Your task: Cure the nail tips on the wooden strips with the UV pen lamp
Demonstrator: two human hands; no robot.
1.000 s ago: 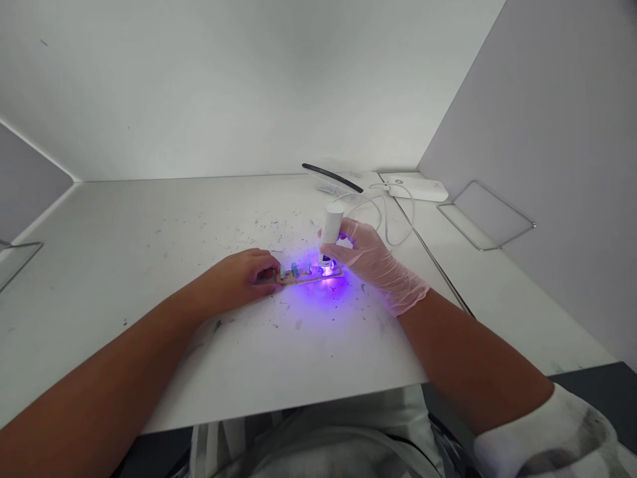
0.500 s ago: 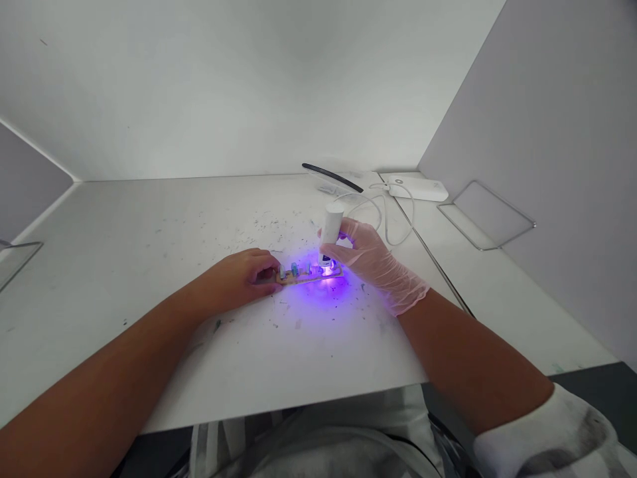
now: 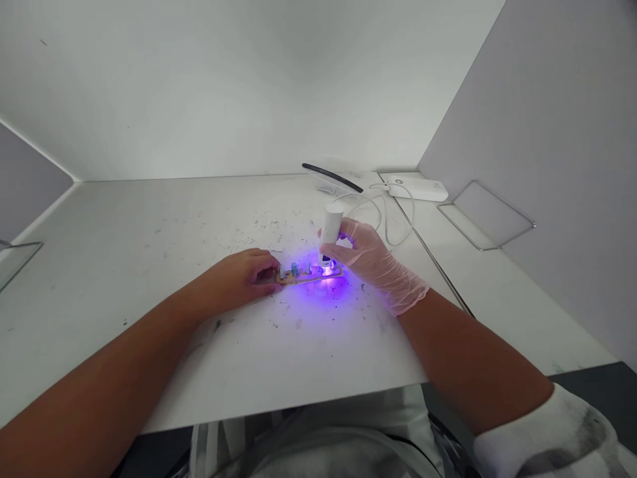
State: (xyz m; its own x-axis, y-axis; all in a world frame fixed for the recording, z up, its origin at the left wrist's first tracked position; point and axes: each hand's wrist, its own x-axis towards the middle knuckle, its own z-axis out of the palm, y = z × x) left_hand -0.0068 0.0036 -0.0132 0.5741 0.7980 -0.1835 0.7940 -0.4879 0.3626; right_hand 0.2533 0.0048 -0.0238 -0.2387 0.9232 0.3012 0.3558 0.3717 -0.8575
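- Well to the left of the tan strip point(image 3: 304, 280), my landmark here, a thin wire frame point(image 3: 34, 244) shows at the edge of view.
- At the strip's left end is my bare left hand point(image 3: 253, 279), thumb on the near side and fingers on the far side, pinched on that end. I seem to grip only the tip so that the strip sits steady and the rest lies uncovered.
- The strip itself lies on the counter point(image 3: 279, 372) between my two hands, with small bluish pieces point(image 3: 294, 269) standing along it in a row, apart from one another, probably so each can be lit separately.
- Over the strip's right end stands a white lamp point(image 3: 331, 226), nearly upright, its lit end down and throwing violet light; I can't tell whether it touches a piece.
- Beyond the strip rests a black curved bar point(image 3: 332, 178).
- Just right of the strip, my gloved right hand point(image 3: 365, 251) is clamped around the lamp from the side, likely to aim it straight down.
- Behind the strip, to its right, a white cable point(image 3: 390, 244) loops loosely toward a white box point(image 3: 421, 188).
- Farthest right of the strip stands another wire frame point(image 3: 482, 249).
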